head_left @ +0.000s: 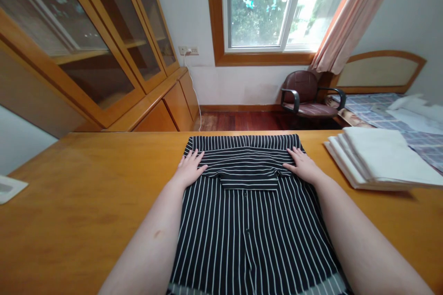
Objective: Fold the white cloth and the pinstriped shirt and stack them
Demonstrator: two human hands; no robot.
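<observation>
Garment [214, 221], black with white stripes, lies on wooden bench [104, 179], button front facing up, folded section across the far end; near end reaches the bottom of the view. Left hand [190, 167] and right hand [302, 165] both rest palm-down on the folded part, one per side, fingers spread, gripping nothing visible. Forearms cover parts of the garment's side edges.

Main obstacle: white folded stack [387, 150] on the bench, just beside right forearm, apart from the garment. White flat object [12, 188] at the bench's left side, cut by the frame, well apart.

Beyond bench: glass-door cabinet [136, 83] on the left, white cable [194, 85] hanging from wall outlet, window [256, 18], pink curtain [360, 18], maroon chair [304, 87] near a bed [367, 101] with checked cover and white material on it.

Counts: garment 1, at least 2 buttons visible; hands 2; stack 1, layers unclear; chair 1; bed 1; curtain 1; window 1, 2 panes; cabinet glass doors 3 visible.
</observation>
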